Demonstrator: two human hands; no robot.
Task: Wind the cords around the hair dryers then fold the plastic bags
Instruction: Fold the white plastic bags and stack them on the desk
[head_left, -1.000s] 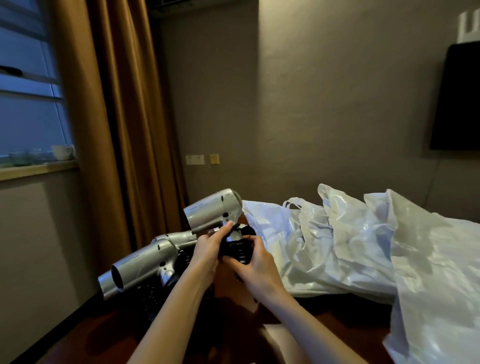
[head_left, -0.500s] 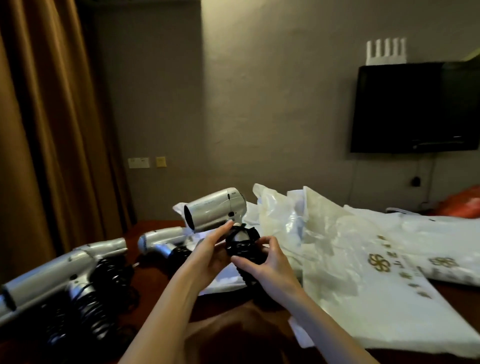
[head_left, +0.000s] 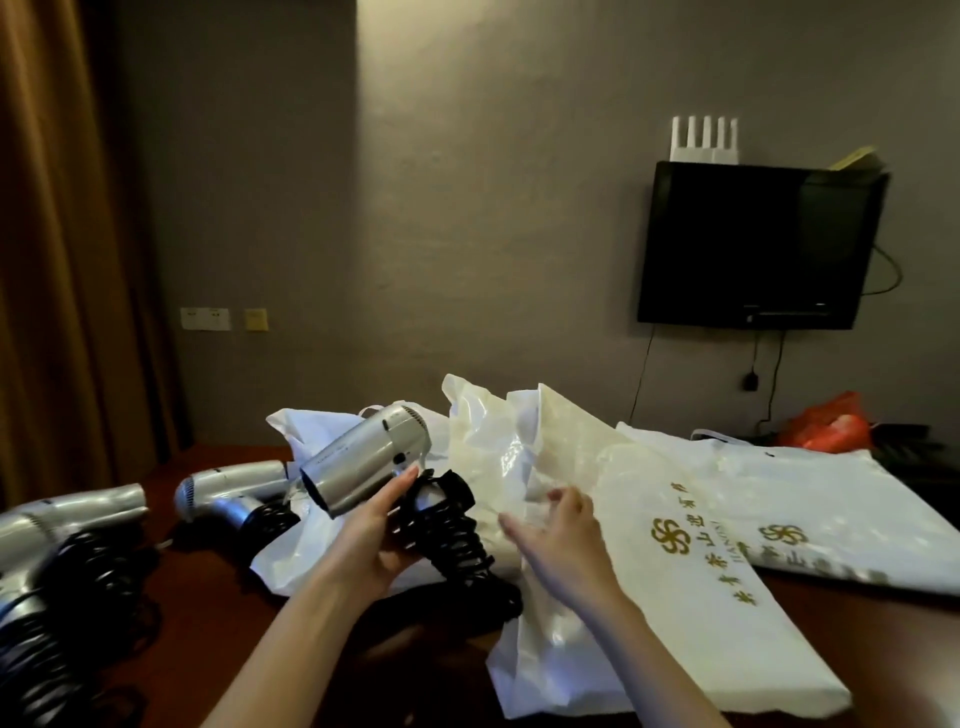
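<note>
My left hand holds a silver hair dryer above the table, its barrel pointing down-left. A black coiled cord is wound around its handle. My right hand hovers just right of the cord, fingers spread and relaxed, holding nothing. White plastic bags lie crumpled and spread over the table behind and under my hands, one with gold print. Another silver dryer with wound cord lies to the left, and a further one at the left edge.
The dark wooden table runs under everything. A brown curtain hangs at the left. A black TV is mounted on the wall. An orange bag sits at the far right.
My right hand has let go of the cord and moved right, fingers spread. The dryer in my left hand has tilted barrel-down. My view turned further right.
</note>
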